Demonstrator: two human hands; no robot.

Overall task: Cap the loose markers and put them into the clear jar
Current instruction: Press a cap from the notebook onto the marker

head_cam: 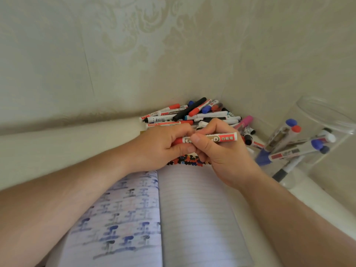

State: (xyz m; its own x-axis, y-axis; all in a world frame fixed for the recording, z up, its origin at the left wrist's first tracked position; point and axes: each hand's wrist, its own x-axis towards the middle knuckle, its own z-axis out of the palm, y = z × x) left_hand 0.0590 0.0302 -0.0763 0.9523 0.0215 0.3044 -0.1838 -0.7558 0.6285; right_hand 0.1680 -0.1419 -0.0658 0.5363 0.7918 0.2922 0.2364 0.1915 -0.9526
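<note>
Left hand: fingers curled round the red end of the red marker, thumb beneath it.
Right hand: pinches the same marker's labelled barrel, thumb on top; the two hands are touching.
Red marker: lies crosswise between both hands, white end jutting toward 3 o'clock.
Marker pile: at 12 o'clock from the hands, heaped in the wall corner.
Clear jar: at 3 o'clock, tilted, with several capped markers inside.
Notebook: open, at 6 o'clock beneath the wrists.
</note>
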